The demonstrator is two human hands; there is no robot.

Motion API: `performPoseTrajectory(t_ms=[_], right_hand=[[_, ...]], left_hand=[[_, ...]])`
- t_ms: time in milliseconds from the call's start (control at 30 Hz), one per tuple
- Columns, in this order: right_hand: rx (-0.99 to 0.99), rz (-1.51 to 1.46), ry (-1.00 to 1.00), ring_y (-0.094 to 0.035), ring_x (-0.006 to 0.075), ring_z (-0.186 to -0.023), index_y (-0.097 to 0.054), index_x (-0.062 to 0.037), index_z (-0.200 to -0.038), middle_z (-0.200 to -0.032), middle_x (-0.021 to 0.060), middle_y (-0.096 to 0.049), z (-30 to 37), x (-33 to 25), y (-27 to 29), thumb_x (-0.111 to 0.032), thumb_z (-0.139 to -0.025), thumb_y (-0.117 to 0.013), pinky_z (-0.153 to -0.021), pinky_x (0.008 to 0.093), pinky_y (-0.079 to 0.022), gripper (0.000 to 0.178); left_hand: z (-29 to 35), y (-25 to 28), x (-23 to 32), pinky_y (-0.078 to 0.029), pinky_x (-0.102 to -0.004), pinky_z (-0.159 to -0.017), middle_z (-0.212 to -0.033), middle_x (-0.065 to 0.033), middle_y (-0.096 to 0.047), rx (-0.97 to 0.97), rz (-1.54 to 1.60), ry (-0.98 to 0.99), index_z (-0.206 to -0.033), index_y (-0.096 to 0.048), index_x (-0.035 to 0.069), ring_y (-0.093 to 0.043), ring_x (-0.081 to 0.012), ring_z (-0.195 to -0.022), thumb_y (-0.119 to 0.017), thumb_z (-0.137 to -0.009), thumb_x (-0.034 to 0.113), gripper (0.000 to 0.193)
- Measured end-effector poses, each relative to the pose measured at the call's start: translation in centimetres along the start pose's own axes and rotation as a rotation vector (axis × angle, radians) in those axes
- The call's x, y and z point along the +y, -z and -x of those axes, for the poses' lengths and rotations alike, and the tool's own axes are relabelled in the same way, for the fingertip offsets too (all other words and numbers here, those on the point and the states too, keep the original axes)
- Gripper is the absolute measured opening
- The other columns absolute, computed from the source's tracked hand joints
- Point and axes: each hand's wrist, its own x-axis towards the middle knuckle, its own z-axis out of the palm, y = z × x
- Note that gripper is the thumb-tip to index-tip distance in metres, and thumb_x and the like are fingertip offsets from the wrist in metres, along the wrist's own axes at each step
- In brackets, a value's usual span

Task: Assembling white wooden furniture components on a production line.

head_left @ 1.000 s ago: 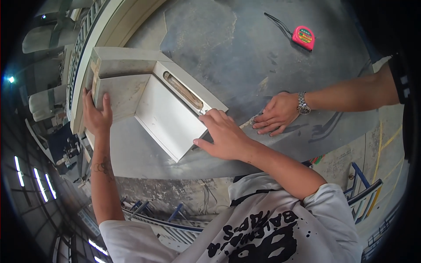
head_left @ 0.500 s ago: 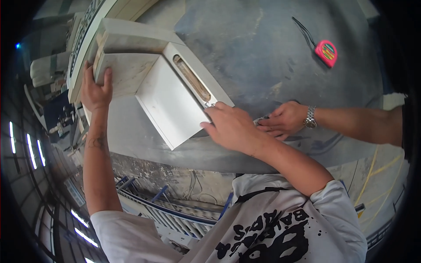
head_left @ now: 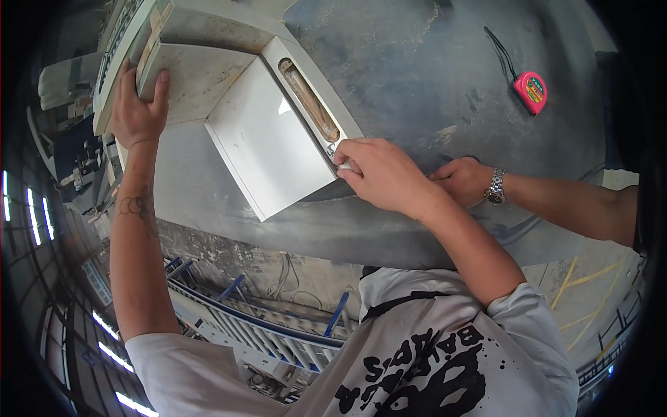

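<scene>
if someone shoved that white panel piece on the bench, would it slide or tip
Probably slide, not tip: the white panel piece looks to lie broad and flat on the smooth grey bench. It looks stiff, with straight edges and no sag. It may be heavy for its size, since the left hand and right hand both steady it.

Looked steeply down from the head, close over the grey worktable; single fisheye view, edges bending toward the rim.

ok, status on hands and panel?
Left hand gripping far edge of white box-shaped panel assembly. Right hand at its slotted corner. Another person's hand alongside.
</scene>
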Motion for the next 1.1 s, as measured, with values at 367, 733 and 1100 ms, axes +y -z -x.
performPoseTrajectory(t_ms=[367, 733, 1100], right_hand=[[-0.010, 0.035, 0.029, -0.066, 0.0309, -0.086, -0.072, -0.0023, -0.104, -0.085, 0.0117, -0.064, 0.6, -0.1, -0.1, -0.012, -0.090, -0.074, -0.077, 0.0431, -0.052, 0.018], [0.062, -0.002, 0.029, -0.067, 0.0339, -0.083, -0.073, -0.0026, -0.102, -0.090, 0.0136, -0.067, 0.8, 0.0, -0.8, -0.008, -0.091, -0.070, -0.076, 0.0444, -0.053, 0.013], [0.210, 0.009, 0.108, -0.067, 0.0362, -0.091, -0.074, -0.0041, -0.102, -0.098, 0.0134, -0.066, 2.5, 0.8, -2.3, -0.011, -0.094, -0.067, -0.080, 0.0453, -0.054, 0.013]], left_hand=[[0.1, -0.1, 0.2, -0.057, -0.0453, -0.092, -0.149, -0.0071, -0.064, -0.025, -0.021, 0.033, -0.126, -0.069, 0.010, -0.069, -0.0351, -0.122, -0.068, -0.093, 0.067, 0.066], [0.2, -0.4, -0.3, -0.057, -0.0441, -0.095, -0.146, -0.0091, -0.066, 0.015, -0.025, -0.003, -0.127, -0.069, 0.010, -0.069, -0.0356, -0.122, -0.069, -0.094, 0.065, 0.065], [0.1, -0.3, -0.1, -0.057, -0.0472, -0.094, -0.145, -0.0125, -0.066, 0.019, -0.006, -0.007, -0.135, -0.066, 0.008, -0.068, -0.0398, -0.121, -0.065, -0.097, 0.064, 0.067]])
